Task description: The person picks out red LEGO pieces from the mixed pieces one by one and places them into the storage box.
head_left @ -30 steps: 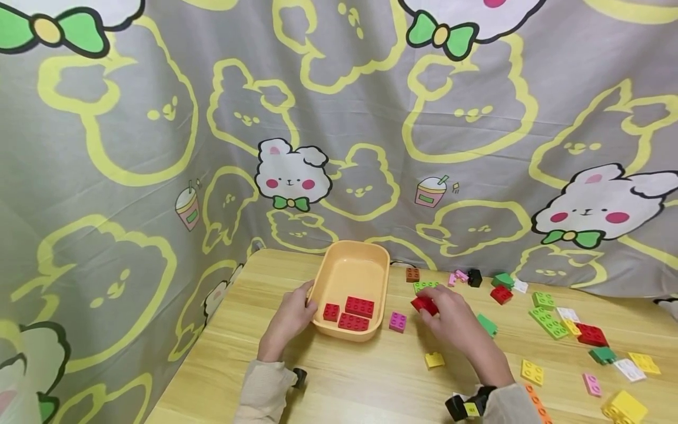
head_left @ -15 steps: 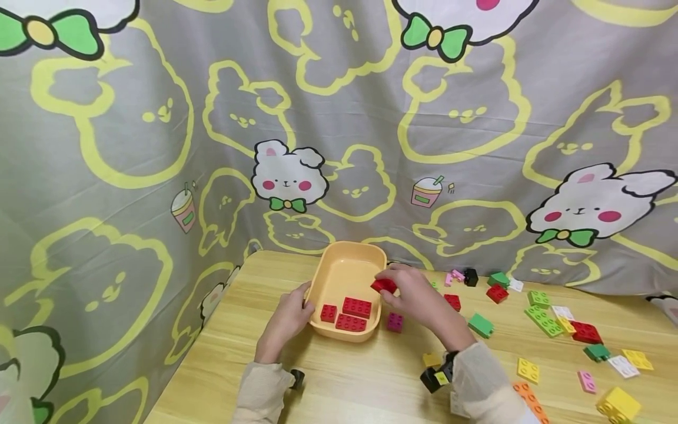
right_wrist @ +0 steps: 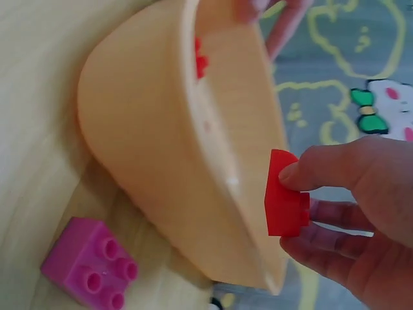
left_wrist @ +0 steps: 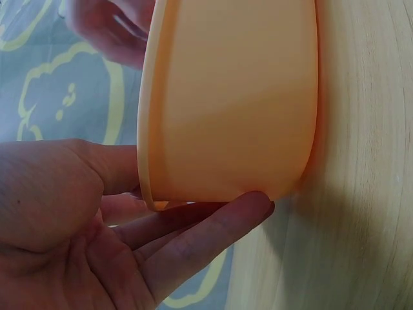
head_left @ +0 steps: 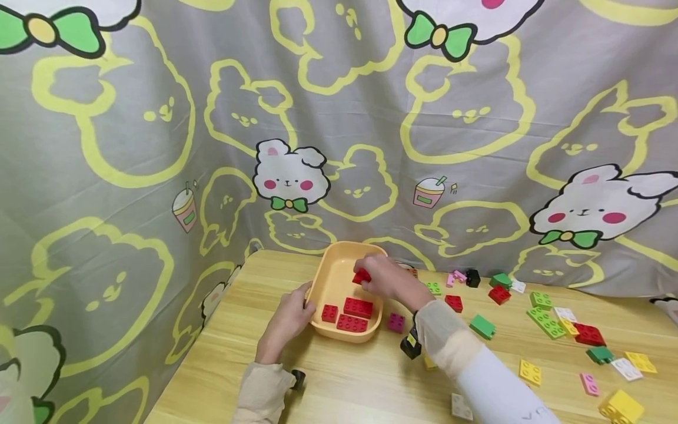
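A peach-coloured plastic tray (head_left: 339, 268) stands on the table, with several red toy bricks, among them a long brick (head_left: 358, 307) and a small brick (head_left: 329, 312), lying at its near end. My left hand (head_left: 288, 318) grips the tray's left side; the left wrist view has the thumb at the rim and the fingers against the outer wall (left_wrist: 239, 97). Over the tray's right half, my right hand (head_left: 385, 275) pinches a red toy brick (right_wrist: 282, 200) between thumb and fingers, its studs towards the palm.
A magenta brick (head_left: 396, 322) sits just right of the tray. Further right lie scattered bricks, including a green brick (head_left: 482, 327), a red brick (head_left: 590, 334) and a yellow brick (head_left: 622, 406). A patterned grey curtain (head_left: 371, 118) hangs behind the table.
My right hand has carried the red brick leftwards from the table beside the tray to over the tray. My left hand has kept its grip on the tray.
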A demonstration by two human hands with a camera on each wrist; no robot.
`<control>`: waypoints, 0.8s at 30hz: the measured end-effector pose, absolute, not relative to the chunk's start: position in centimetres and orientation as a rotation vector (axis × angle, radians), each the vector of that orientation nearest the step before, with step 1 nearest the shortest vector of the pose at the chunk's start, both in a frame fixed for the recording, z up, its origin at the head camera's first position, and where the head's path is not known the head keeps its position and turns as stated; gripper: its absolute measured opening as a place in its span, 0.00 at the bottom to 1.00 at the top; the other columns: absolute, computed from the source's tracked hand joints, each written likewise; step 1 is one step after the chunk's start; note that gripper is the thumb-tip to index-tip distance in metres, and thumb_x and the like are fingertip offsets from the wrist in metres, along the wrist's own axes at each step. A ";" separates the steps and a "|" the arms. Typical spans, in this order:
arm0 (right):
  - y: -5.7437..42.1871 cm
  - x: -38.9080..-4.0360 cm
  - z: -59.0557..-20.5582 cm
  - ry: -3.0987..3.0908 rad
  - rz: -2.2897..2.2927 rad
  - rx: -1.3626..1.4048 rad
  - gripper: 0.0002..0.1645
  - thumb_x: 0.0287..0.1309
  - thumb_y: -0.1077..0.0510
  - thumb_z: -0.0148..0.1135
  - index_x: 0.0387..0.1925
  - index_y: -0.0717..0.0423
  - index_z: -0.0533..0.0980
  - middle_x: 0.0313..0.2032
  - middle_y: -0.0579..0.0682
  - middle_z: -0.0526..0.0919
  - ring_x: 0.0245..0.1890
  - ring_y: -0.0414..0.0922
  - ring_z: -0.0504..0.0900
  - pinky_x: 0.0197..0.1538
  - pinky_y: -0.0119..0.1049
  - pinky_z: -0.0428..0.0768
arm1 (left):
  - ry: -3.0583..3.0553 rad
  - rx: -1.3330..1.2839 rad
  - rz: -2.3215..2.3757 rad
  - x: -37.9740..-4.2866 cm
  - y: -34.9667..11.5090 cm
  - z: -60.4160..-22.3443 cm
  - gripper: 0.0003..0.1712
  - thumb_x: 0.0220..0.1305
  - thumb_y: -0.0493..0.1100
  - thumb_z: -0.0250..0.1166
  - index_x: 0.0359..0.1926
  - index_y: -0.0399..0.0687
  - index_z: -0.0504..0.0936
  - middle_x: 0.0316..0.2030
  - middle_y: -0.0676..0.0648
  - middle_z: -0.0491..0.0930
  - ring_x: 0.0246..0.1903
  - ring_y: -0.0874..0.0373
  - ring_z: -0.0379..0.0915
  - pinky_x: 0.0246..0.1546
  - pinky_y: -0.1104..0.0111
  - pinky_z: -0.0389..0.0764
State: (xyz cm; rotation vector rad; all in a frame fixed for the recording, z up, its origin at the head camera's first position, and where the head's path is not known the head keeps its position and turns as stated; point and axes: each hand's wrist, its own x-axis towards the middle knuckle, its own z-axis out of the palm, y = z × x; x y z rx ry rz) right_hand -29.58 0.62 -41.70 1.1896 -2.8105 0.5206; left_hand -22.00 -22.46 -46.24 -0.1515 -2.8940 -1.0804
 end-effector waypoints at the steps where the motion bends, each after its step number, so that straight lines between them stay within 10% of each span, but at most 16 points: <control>1: 0.4 -30.0 -42.0 -2.817 0.507 1.201 0.11 0.50 0.64 0.69 0.38 0.58 0.82 0.32 0.50 0.80 0.31 0.43 0.73 0.35 0.37 0.77 | -2.894 -0.151 -1.080 -22.0 -22.4 -46.2 0.32 0.60 0.29 0.55 0.66 0.29 0.65 0.23 0.46 0.76 0.17 0.62 0.69 0.17 0.70 0.71; 24: -2.0 -31.7 -45.3 -3.028 0.304 1.146 0.12 0.43 0.71 0.70 0.32 0.57 0.83 0.26 0.47 0.78 0.28 0.45 0.74 0.32 0.35 0.78 | -2.909 -0.138 -1.076 -22.0 -22.4 -46.2 0.31 0.61 0.30 0.55 0.67 0.29 0.65 0.22 0.47 0.76 0.17 0.62 0.69 0.17 0.71 0.71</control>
